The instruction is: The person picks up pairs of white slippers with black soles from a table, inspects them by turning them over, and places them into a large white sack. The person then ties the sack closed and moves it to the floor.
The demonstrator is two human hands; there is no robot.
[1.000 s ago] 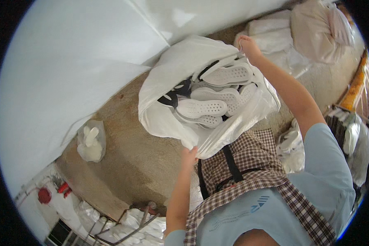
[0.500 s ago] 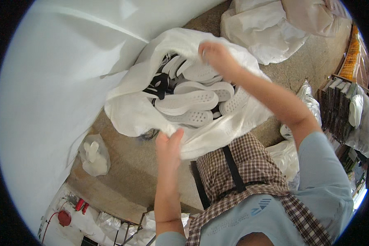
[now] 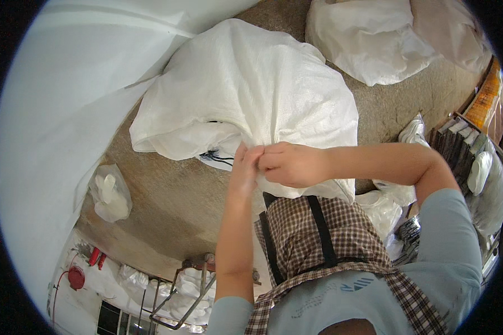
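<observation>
A large white woven sack [image 3: 251, 78] stands before me, its top drawn together. My left hand [image 3: 245, 167] pinches the gathered edge of the sack. Right against it, my right hand [image 3: 293, 164] is closed on the same bunched cloth. The fabric runs in folds from both hands toward the far side. At the left of the sack a gap stays in the mouth, where dark cords [image 3: 215, 157] show. The cloth hides the rest of what is inside.
White sheeting [image 3: 78, 100] hangs along the left. More filled white sacks [image 3: 369, 39] stand at the far right. A small clear bag [image 3: 110, 192] lies on the floor at left. Stacked dark slabs [image 3: 455, 151] are at right, and a metal-framed cart [image 3: 179, 301] is at lower left.
The sack's mouth was spread wide, showing white shoe soles. Its far edge has been pulled toward me, covering them. My right hand has come down beside my left.
</observation>
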